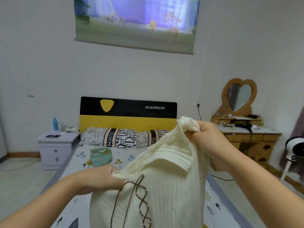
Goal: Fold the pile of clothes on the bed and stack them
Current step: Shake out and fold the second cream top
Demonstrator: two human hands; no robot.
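1. Bed [79, 155]: runs from lower frame up to the centre.
2. Sweater [158, 186]: cream, held up at centre-low frame, long axis hanging down from both grips.
3. Right hand [209, 139]: pinches the higher shoulder, right of centre.
4. Left hand [105, 178]: grips the lower collar edge, nearer the lacing.

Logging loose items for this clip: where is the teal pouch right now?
In the head view, the teal pouch sits on the bed, left of centre, just before the pillows, beyond the left hand.
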